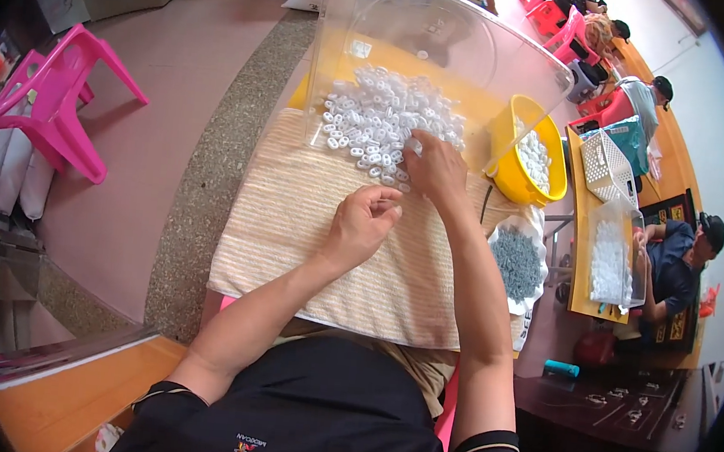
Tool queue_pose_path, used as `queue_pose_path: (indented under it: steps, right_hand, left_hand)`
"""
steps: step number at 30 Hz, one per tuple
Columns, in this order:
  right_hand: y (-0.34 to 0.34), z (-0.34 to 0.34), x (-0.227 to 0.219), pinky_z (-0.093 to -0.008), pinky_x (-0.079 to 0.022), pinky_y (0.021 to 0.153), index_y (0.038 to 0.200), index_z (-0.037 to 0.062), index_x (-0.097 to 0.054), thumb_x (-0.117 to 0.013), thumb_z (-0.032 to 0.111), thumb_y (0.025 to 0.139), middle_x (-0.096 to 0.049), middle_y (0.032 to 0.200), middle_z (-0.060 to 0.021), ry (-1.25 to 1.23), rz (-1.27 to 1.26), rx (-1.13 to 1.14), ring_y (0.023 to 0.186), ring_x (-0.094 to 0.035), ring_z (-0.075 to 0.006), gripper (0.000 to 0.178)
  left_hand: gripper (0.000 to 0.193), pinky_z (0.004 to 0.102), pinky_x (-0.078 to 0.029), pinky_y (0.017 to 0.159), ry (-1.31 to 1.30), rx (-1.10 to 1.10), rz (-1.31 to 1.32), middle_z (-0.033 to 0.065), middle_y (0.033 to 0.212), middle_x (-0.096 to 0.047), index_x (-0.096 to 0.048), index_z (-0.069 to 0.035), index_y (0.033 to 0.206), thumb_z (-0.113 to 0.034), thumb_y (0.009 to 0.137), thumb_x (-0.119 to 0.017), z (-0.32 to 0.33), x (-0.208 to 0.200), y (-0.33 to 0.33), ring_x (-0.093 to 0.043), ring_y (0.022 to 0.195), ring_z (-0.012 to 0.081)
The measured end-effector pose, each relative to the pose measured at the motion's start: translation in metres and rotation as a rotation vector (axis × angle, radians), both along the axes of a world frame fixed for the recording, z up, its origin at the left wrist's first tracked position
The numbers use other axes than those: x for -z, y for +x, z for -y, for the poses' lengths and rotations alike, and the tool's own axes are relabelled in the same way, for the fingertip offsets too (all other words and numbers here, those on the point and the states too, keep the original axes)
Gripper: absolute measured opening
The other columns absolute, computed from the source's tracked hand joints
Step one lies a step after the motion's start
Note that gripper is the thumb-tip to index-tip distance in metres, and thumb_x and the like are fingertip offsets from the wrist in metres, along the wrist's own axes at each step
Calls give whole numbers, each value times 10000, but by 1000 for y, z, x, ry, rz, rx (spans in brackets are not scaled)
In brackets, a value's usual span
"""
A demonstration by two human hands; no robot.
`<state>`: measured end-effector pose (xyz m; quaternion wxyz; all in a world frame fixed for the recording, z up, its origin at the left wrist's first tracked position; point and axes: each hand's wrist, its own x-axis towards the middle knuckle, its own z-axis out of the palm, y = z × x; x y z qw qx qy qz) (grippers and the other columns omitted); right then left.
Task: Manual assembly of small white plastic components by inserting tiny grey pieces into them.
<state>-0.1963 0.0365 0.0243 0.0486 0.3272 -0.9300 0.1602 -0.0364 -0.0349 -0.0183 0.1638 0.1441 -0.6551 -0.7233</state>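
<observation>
A heap of small white plastic pieces (381,111), each with two holes, spreads from a clear plastic bin (448,27) lying open toward me. My right hand (438,171) reaches to the near right edge of the heap, its index finger and thumb closing around one white piece. Lower and to the left, my left hand (364,224) hovers over the striped beige towel (294,220). Its fingers are curled together in a pinch; whatever they hold, if anything, is too small to make out.
To the right stand a yellow basket (546,186) of white pieces and a white-lined container of small grey parts (516,261). A pink stool (54,104) is on the floor at left. Beyond, a person in dark clothing (673,262) works at another table beside a bin of white pieces (611,256).
</observation>
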Motion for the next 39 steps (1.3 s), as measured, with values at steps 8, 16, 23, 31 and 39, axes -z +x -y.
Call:
queue_pose_path:
  steps: [8,16,23,31,39]
  right_hand:
    - [-7,2,-1,-444,-525,749,977,149,-726,-631,249,823,-702,875,-148,-54,17,35,836,-671,-348,207]
    - [-13,-10,14,-411,-493,773,892,70,-704,-573,203,874,-667,927,-145,-185,-47,-56,890,-631,-341,188]
    - [-17,-30,21,-344,-490,725,959,48,-704,-607,202,913,-676,841,-104,-355,-9,-97,795,-643,-258,188]
    - [50,-51,-5,-210,-447,504,897,2,-700,-696,155,875,-629,683,-15,-790,953,-79,547,-546,-65,154]
    - [84,-70,-1,-208,-459,509,920,-4,-690,-672,130,896,-649,733,-27,-997,1116,-99,573,-556,-65,138]
  left_hand:
    - [259,237,-513,737,0,35,29,55,915,-679,-632,7,1129,-70,882,-646,1,-3,1,-622,830,91]
    - [252,264,-528,711,-24,12,13,84,865,-687,-642,19,1084,-95,859,-652,-1,1,0,-643,774,121]
    - [252,251,-523,681,10,7,-10,70,864,-683,-645,17,1081,-106,861,-662,-3,0,0,-635,769,105]
    - [246,239,-538,762,415,5,0,64,941,-674,-606,23,1123,-138,938,-615,-3,-13,3,-655,824,138]
    - [164,255,-549,755,643,221,-36,71,909,-689,-639,-29,991,-184,939,-629,-8,-16,10,-672,825,137]
